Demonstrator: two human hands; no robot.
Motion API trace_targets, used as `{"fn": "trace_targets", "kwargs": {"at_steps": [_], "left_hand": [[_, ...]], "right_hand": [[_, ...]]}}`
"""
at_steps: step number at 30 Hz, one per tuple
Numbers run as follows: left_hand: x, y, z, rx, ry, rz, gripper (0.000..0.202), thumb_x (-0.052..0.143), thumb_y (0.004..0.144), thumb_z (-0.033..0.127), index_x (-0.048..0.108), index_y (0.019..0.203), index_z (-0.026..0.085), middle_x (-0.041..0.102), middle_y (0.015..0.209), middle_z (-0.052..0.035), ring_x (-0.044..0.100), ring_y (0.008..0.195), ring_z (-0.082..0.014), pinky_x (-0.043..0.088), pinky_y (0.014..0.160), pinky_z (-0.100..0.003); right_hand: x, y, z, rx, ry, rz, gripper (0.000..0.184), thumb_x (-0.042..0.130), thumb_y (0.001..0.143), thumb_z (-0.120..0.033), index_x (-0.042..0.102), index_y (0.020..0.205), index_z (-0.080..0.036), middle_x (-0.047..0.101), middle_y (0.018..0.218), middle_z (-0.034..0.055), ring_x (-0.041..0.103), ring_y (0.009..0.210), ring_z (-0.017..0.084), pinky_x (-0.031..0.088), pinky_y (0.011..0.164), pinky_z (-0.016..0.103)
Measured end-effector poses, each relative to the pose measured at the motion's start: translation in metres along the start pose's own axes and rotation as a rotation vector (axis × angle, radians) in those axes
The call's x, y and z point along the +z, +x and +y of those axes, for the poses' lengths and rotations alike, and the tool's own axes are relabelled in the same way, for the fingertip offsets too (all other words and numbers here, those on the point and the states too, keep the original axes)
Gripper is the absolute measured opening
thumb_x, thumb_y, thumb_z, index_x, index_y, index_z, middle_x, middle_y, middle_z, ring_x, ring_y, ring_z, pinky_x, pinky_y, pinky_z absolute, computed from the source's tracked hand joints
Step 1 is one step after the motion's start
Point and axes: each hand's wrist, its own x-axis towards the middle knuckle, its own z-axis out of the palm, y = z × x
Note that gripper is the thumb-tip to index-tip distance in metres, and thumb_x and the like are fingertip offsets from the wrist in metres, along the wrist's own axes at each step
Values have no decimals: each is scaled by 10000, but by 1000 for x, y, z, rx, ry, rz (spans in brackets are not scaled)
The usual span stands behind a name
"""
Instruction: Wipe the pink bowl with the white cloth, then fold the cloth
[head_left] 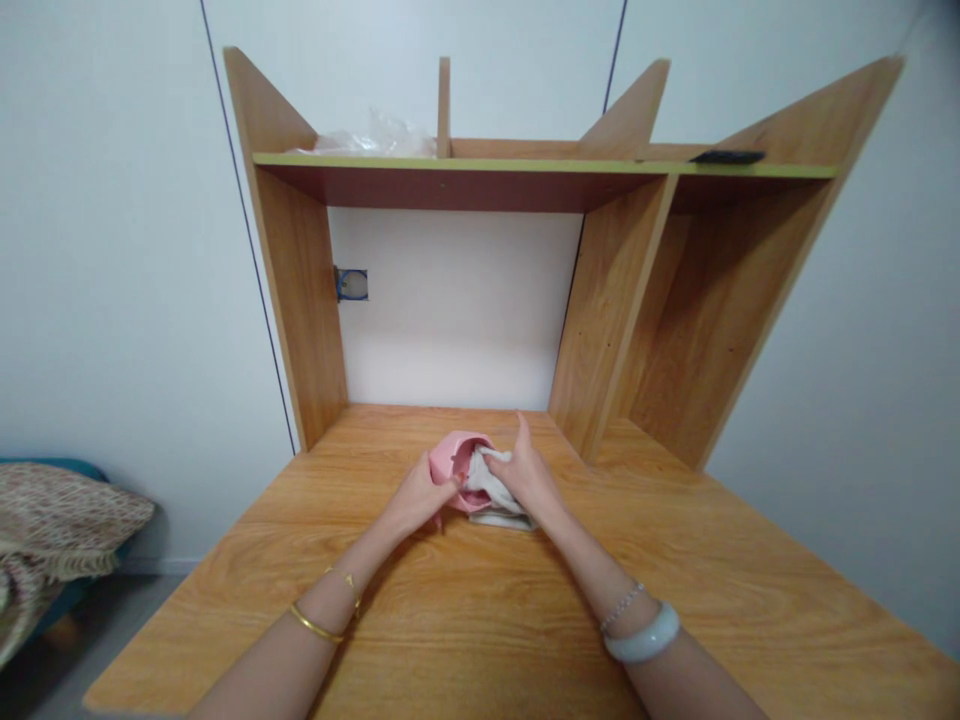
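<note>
A hollow pink container is tilted over the desk, its opening turned toward the right. My left hand grips its near left rim, the thumb over the edge. In my right hand is a white cloth, bunched up and pushed partly into the container's opening. The right thumb and fingers press the cloth, with one finger pointing up and away. Below the cloth, a flat pale grey thing lies on the desk; the cloth and hands cover most of it.
The wooden desk carries a hutch with an upper shelf. Clear plastic wrapping and a flat black item rest up there. A wall socket box shows behind. At left, a fringed woven throw covers blue furniture.
</note>
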Motion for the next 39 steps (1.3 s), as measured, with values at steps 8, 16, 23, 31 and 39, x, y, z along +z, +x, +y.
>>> {"fn": "trace_targets", "kwargs": {"at_steps": [8, 16, 23, 31, 39], "left_hand": [[2, 4, -4, -199, 27, 3, 379, 458, 751, 437, 561, 924, 116, 519, 365, 16, 512, 317, -128, 405, 325, -187], [-16, 13, -7, -376, -411, 257, 431, 459, 754, 527, 522, 932, 140, 558, 480, 16, 484, 318, -62, 389, 329, -131], [-31, 11, -1, -407, -686, 295, 435, 435, 784, 521, 508, 950, 126, 557, 527, 13, 461, 310, -35, 392, 319, -103], [-29, 14, -6, -372, -746, 332, 342, 437, 801, 456, 502, 883, 130, 530, 482, 30, 432, 282, -32, 358, 294, -99], [-28, 18, -9, -214, -595, 285, 412, 430, 749, 546, 507, 824, 149, 487, 449, 51, 346, 269, -29, 236, 276, -136]], "right_hand": [[1, 2, 6, -28, 82, 44, 719, 509, 750, -410, 175, 1326, -138, 630, 906, 117, 597, 822, 227, 392, 631, 258], [-1, 1, 14, -17, 117, -25, 679, 438, 783, -474, 199, 1320, -135, 613, 966, 136, 580, 867, 234, 394, 680, 291], [-13, 5, 28, -40, 32, -107, 699, 457, 727, -560, 297, 1282, -166, 611, 885, 81, 583, 771, 207, 395, 636, 286], [1, 14, 44, 16, -41, -148, 337, 522, 724, -392, 537, 954, -147, 616, 909, 98, 564, 836, 194, 390, 672, 260], [32, 4, 19, -123, 305, -99, 267, 461, 771, -355, 548, 903, -140, 476, 531, -36, 452, 484, 124, 316, 464, 224]]}}
